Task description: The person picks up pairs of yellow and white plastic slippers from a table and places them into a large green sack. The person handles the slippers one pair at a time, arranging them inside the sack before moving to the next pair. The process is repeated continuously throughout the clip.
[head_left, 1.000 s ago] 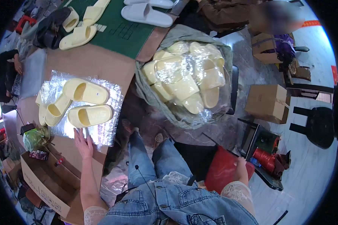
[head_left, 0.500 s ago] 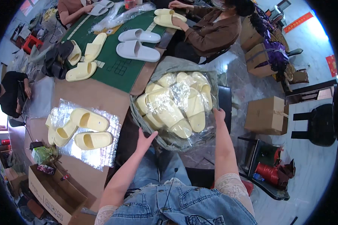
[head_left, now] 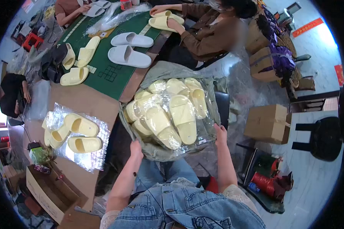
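In front of me stands a large grey-green woven sack (head_left: 168, 68) with its mouth wide, full of pale yellow slippers (head_left: 183, 118) in clear plastic bags. My left hand (head_left: 136, 149) is closed on the sack's near left edge. At the near right edge my right hand (head_left: 220, 134) grips the sack as well, its fingertips partly hidden by the fabric. On the brown table to the left, several loose yellow slippers (head_left: 84, 144) lie on clear plastic bags (head_left: 99, 156).
Beyond is a green mat (head_left: 114, 86) with grey slippers (head_left: 130, 57) and yellow ones. A person in brown (head_left: 202, 40) handles yellow slippers at the far side. A long open carton (head_left: 46, 196) is at lower left; a closed carton (head_left: 265, 124) and black stool (head_left: 323, 139) stand right.
My left hand, spread beside the sack before, has closed on its edge. My right hand stays at the right edge. The sack's near side sits differently, and the whole view has shifted slightly.
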Available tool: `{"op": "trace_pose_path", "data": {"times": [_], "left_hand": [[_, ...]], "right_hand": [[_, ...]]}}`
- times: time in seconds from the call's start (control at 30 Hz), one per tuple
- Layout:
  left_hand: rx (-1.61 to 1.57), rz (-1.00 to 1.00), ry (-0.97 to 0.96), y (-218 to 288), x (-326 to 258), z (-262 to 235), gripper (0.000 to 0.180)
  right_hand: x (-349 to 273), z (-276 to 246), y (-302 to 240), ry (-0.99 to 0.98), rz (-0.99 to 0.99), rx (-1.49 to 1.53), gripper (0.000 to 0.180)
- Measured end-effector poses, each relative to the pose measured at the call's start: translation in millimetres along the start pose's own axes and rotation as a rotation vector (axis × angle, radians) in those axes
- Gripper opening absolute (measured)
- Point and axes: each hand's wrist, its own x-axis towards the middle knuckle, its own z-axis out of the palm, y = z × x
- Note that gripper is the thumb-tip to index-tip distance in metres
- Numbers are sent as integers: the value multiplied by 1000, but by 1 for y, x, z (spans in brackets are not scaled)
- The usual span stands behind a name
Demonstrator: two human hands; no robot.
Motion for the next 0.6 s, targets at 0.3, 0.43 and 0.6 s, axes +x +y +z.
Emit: {"op": "trace_pose_path", "data": {"times": [0.3,0.43,0.6], "left_hand": [[-304,98,94,62,-51,12,36],[-282,114,130,61,-63,25,37],[-155,249,188,50,-58,31,40]], "right_hand": [[71,70,-110,-464,128,-118,54],[175,88,-105,-191,-84,-495,69],[211,134,-120,-134,-122,-424,43]]}}
